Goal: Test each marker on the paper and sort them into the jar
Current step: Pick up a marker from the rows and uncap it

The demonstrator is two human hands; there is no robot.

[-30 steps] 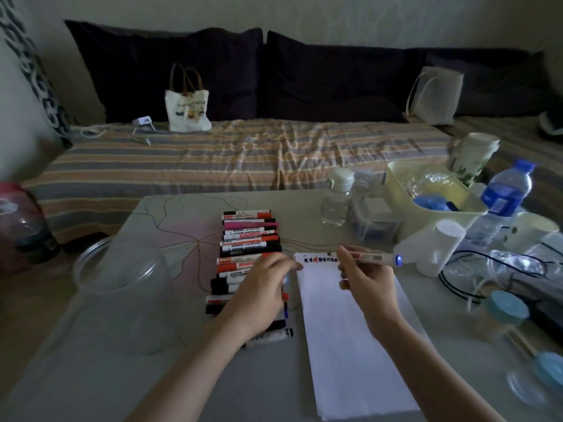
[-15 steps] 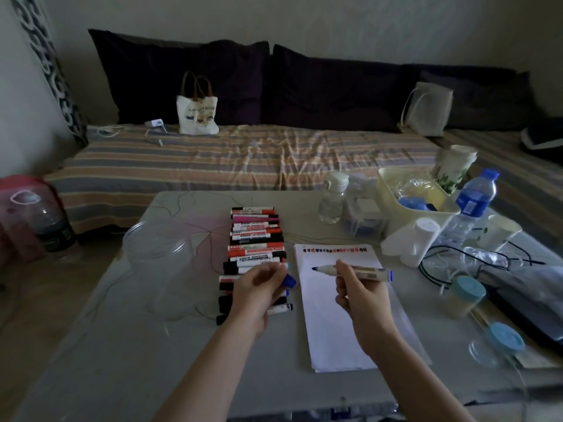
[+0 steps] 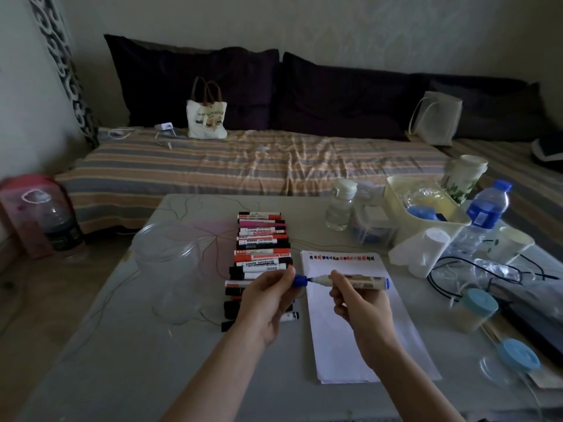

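Observation:
My right hand (image 3: 358,303) grips a white-barrelled blue marker (image 3: 362,282) held level above the paper (image 3: 359,324), its tip pointing left. My left hand (image 3: 268,296) pinches the marker's blue cap (image 3: 300,280), which sits right at the tip. A row of several markers (image 3: 262,254) lies on the table left of the paper, partly hidden by my left hand. Along the paper's top edge runs a line of coloured test marks (image 3: 341,257). An open clear plastic jar (image 3: 169,269) stands left of the marker row.
At the table's right stand a cream bin (image 3: 426,214), water bottles (image 3: 484,217), paper cups, black cables (image 3: 475,269) and blue-lidded containers (image 3: 478,309). A striped couch with a tote bag (image 3: 207,117) lies beyond the table's far edge.
A second ago the marker was held over the paper's top edge. The cap then appeared in my left hand, apart from the tip; now cap and tip meet. The head camera pulled back.

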